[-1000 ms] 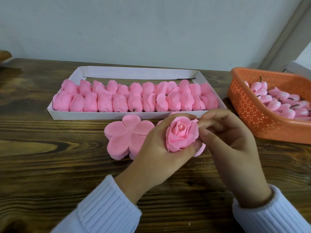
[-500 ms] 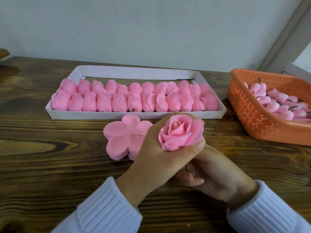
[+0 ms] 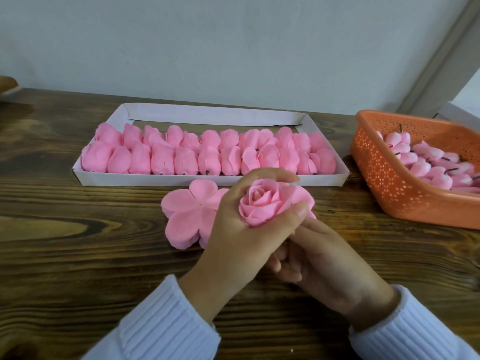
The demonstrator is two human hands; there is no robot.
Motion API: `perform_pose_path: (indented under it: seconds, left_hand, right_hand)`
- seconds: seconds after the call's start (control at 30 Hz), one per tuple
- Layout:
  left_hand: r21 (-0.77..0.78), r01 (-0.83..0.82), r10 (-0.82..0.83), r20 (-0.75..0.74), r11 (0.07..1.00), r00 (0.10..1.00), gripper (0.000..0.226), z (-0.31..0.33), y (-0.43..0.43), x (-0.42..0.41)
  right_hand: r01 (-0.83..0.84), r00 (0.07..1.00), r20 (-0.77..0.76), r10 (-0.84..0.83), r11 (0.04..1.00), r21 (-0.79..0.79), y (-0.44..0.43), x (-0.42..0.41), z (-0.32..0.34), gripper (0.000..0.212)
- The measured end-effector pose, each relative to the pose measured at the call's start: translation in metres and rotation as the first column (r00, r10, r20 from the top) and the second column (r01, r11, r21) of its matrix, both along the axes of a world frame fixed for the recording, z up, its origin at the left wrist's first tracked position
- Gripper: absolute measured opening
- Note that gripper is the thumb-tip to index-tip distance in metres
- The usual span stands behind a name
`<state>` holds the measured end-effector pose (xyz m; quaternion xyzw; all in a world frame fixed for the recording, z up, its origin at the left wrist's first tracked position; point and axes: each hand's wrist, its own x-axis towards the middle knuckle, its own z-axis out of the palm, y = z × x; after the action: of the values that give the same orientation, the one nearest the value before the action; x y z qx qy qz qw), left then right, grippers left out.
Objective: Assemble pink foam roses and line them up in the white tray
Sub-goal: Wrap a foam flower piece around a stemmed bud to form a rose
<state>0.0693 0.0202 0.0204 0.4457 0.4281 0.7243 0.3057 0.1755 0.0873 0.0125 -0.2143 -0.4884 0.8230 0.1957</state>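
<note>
**A:** Where is the rose?

**B:** The rose [image 3: 262,203] sits in the left hand [image 3: 233,237], bloom up, with thumb and fingers curled round its outer layers. It is above the table [image 3: 78,255], just in front of the tray [image 3: 207,179], not in it.

**A:** And the right hand?

**B:** The right hand [image 3: 324,258] is tucked under the left, fingers bent toward the base of the rose. I cannot tell whether it pinches anything; that part is hidden.

**A:** What could go wrong?

**B:** The foam looks soft. Too hard a squeeze could crease the outer layers or push the centre askew. Too loose a hold could let the wrapped layers spring open.

**A:** And the tray?

**B:** Two packed rows [image 3: 207,154] fill its near side, and only a strip at the back is bare. A hand reaching over could knock them out of line. A petal stack [image 3: 187,214] lies just beside the left hand, where a sleeve could sweep it. The basket [image 3: 389,183] of buds [image 3: 426,162] stands well apart, on the right.
</note>
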Motion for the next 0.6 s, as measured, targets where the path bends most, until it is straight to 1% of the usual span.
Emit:
perform_pose_path:
  seconds: [0.07, 0.1, 0.13, 0.17, 0.2, 0.23, 0.3, 0.33, 0.4, 0.47, 0.6]
  left_hand:
    - [0.029, -0.032, 0.034, -0.049, 0.999, 0.998, 0.025, -0.001, 0.001, 0.0]
    - [0.043, -0.051, 0.054, -0.081, 0.998, 0.995, 0.029, -0.002, 0.001, 0.0]
    - [0.043, -0.07, 0.074, -0.117, 0.997, 0.99, 0.034, -0.003, 0.002, -0.001]
    - [0.024, -0.079, 0.082, -0.146, 0.997, 0.986, 0.039, -0.005, 0.002, 0.0]
    - [-0.01, -0.078, 0.076, -0.157, 0.997, 0.985, 0.045, -0.007, 0.003, -0.001]
    - [-0.042, -0.061, 0.054, -0.145, 0.997, 0.988, 0.049, -0.009, 0.004, -0.001]
    - [-0.063, 0.0, -0.008, -0.128, 0.998, 0.992, 0.06, -0.011, 0.005, -0.003]
    - [-0.064, 0.037, -0.045, -0.126, 0.997, 0.991, 0.065, -0.013, 0.006, -0.004]
    - [-0.061, 0.128, -0.133, -0.104, 0.99, 0.986, 0.071, -0.012, 0.006, -0.006]
    - [-0.039, 0.184, -0.186, -0.079, 0.982, 0.979, 0.071, -0.011, 0.006, -0.005]
    - [-0.055, 0.153, -0.157, -0.078, 0.987, 0.984, 0.074, -0.012, 0.007, -0.005]
  right_hand:
    - [0.16, 0.987, -0.028, -0.158, 0.972, 0.175, 0.001, 0.002, -0.002, 0.014]
    - [0.253, 0.967, -0.065, -0.245, 0.926, 0.279, 0.003, 0.004, -0.002, 0.013]
    - [0.341, 0.94, -0.137, -0.313, 0.861, 0.378, 0.005, 0.006, -0.002, 0.012]
    - [0.408, 0.913, -0.233, -0.335, 0.782, 0.472, 0.006, 0.009, 0.002, 0.015]
    - [0.444, 0.895, -0.321, -0.31, 0.692, 0.569, 0.007, 0.012, 0.005, 0.019]
    - [0.449, 0.892, -0.367, -0.263, 0.59, 0.67, 0.008, 0.016, 0.009, 0.022]
    - [0.39, 0.92, -0.338, -0.197, 0.386, 0.836, 0.01, 0.02, 0.014, 0.021]
    - [0.35, 0.934, -0.301, -0.192, 0.327, 0.878, 0.011, 0.021, 0.016, 0.019]
    - [0.292, 0.952, -0.243, -0.189, 0.309, 0.905, 0.013, 0.02, 0.017, 0.016]
    - [0.255, 0.961, -0.211, -0.177, 0.276, 0.927, 0.014, 0.019, 0.016, 0.013]
    - [0.204, 0.973, -0.172, -0.152, 0.231, 0.951, 0.017, 0.021, 0.016, 0.011]
